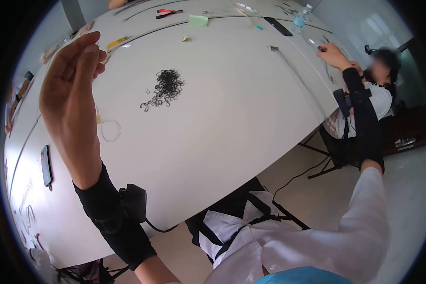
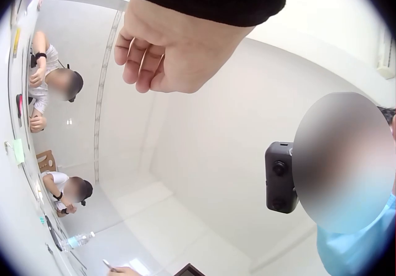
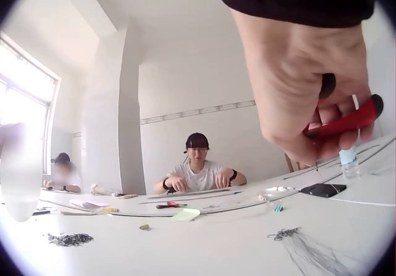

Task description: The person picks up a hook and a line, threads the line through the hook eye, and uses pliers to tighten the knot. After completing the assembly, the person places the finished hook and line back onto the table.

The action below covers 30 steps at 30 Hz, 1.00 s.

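Observation:
My left hand [image 1: 73, 85] is raised over the table's left side, thumb laid along the index finger and the other fingers curled. Whether a fine line sits between thumb and finger I cannot tell. My right hand [image 1: 335, 57], reaching out at the far right, grips pliers [image 3: 346, 124] with red and black handles. Between the hands a pile of small black fish hooks [image 1: 168, 87] lies on the white table [image 1: 213, 128]. Nearer the right hand is a bunch of hooks [image 1: 274, 48] with long clear lines trailing towards the edge. Beside my left wrist lies a looped clear line [image 1: 111, 131].
At the back are another pair of red-handled pliers [image 1: 168, 13], a green sticky note [image 1: 198, 21], a yellow cutter [image 1: 117, 42] and a small gold-coloured piece [image 1: 187, 39]. A black phone [image 1: 278, 26] and a water bottle [image 1: 301, 19] stand right. Another phone [image 1: 46, 165] lies left. People sit around.

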Tool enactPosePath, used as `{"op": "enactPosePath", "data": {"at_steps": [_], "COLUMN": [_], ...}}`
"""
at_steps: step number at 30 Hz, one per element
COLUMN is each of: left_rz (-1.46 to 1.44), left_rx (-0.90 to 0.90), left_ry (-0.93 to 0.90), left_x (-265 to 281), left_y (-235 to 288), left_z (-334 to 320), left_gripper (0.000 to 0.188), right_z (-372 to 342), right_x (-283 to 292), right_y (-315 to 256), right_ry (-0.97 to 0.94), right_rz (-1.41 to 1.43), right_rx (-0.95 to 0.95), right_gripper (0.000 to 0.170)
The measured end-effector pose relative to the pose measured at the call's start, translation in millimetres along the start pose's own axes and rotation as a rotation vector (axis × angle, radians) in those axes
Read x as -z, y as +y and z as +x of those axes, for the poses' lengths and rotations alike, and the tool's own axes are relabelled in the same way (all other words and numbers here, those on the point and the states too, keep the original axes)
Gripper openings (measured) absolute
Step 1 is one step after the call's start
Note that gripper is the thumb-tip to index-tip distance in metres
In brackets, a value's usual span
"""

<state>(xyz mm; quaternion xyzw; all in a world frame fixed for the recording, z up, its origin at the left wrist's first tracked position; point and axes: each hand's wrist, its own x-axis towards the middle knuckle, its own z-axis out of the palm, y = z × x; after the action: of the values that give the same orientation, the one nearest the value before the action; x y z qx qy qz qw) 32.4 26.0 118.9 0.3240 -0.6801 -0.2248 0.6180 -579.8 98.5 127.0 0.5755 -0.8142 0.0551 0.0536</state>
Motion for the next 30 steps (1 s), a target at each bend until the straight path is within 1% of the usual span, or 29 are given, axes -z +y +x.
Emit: {"op": "enactPosePath", "data": {"at_steps": [1, 2, 3, 6, 7, 10, 11, 14, 15, 16, 17, 18, 19, 20, 21, 22, 23, 24, 26, 28, 29, 30], "left_rz": [0.024, 0.023, 0.02, 0.067, 0.091, 0.126, 0.127, 0.136, 0.153, 0.185, 0.115, 0.056, 0.053, 0.108, 0.066, 0.012, 0.068, 0.117, 0.313, 0.536, 0.605, 0.647], "left_rx": [0.02, 0.016, 0.018, 0.037, 0.044, 0.083, 0.074, 0.041, 0.03, 0.026, 0.028, 0.029, 0.023, 0.011, 0.117, 0.214, 0.211, 0.209, 0.306, 0.232, 0.269, 0.28], "left_ry": [-0.003, -0.009, -0.015, 0.012, 0.026, -0.046, -0.051, -0.078, -0.093, -0.104, -0.113, -0.122, -0.196, -0.21, -0.116, -0.012, -0.051, -0.094, -0.14, -0.28, -0.385, -0.42], "left_x": [1.8, 2.9, 3.6, 3.8, 3.9, 11.4, 11.5, 13.2, 16.3, 23.5, 28.0, 33.0, 44.6, 57.2, 49.2, 37.9, 52.9, 67.0, 76.3, 88.8, 95.4, 97.0], "left_y": [0.5, -0.6, -2.3, -7.0, -8.7, -16.3, -19.3, -23.2, -23.8, -24.1, -24.2, -27.3, -33.6, -40.2, -29.5, -21.0, -35.6, -56.0, -75.8, -94.9, -101.2, -102.0], "left_z": [0.9, 2.5, 2.8, 5.0, 6.1, 8.1, 8.3, 9.2, 10.9, 12.3, 13.6, 16.2, 18.2, 22.9, 19.2, 15.9, 12.9, 7.5, -8.3, -30.6, -41.8, -53.6], "left_gripper": [0.028, 0.028, 0.028, 0.027, 0.027, 0.03, 0.03, 0.03, 0.03, 0.029, 0.028, 0.026, 0.03, 0.029, 0.024, 0.02, 0.021, 0.023, 0.019, 0.016, 0.014, 0.013], "right_z": [15.0, 33.4, 53.2, 88.6, 97.7, 113.4, 117.7, 112.3, 115.7, 123.5, 122.5, 127.7, 136.0, 141.8, 130.2, 126.7, 126.2, 118.9, 121.9, 116.7, 117.3, 119.4], "right_x": [-21.2, -40.8, -60.6, -99.3, -106.6, -125.6, -124.0, -121.9, -129.1, -131.2, -122.9, -125.8, -126.2, -135.8, -126.9, -127.3, -128.8, -122.1, -125.7, -122.3, -119.5, -115.6], "right_y": [-28.2, -40.8, -39.9, -46.9, -47.1, -51.1, -49.6, -64.3, -54.9, -43.5, -47.5, -38.7, -29.4, -12.9, -26.8, -28.7, -28.4, -39.7, -40.7, -50.1, -56.5, -65.2], "right_ry": [-0.027, -0.052, -0.084, -0.073, -0.123, -0.094, -0.194, -0.139, -0.085, -0.122, -0.16, -0.119, -0.154, -0.052, -0.04, -0.01, -0.02, -0.081, -0.087, -0.063, -0.052, -0.039], "right_rz": [0.027, 0.024, 0.018, -0.115, -0.104, -0.135, -0.126, -0.16, -0.165, -0.116, -0.143, -0.104, -0.174, -0.177, -0.132, -0.125, -0.118, -0.091, -0.088, -0.016, 0.019, 0.042], "right_rx": [-0.1, -0.148, -0.196, -0.197, -0.241, -0.23, -0.237, -0.288, -0.279, -0.277, -0.257, -0.26, -0.173, -0.118, -0.157, -0.15, -0.155, -0.175, -0.195, -0.149, -0.126, -0.057], "right_gripper": [0.029, 0.029, 0.029, 0.031, 0.036, 0.033, 0.044, 0.054, 0.065, 0.067, 0.068, 0.062, 0.051, 0.039, 0.04, 0.043, 0.043, 0.045, 0.047, 0.045, 0.045, 0.044]}}
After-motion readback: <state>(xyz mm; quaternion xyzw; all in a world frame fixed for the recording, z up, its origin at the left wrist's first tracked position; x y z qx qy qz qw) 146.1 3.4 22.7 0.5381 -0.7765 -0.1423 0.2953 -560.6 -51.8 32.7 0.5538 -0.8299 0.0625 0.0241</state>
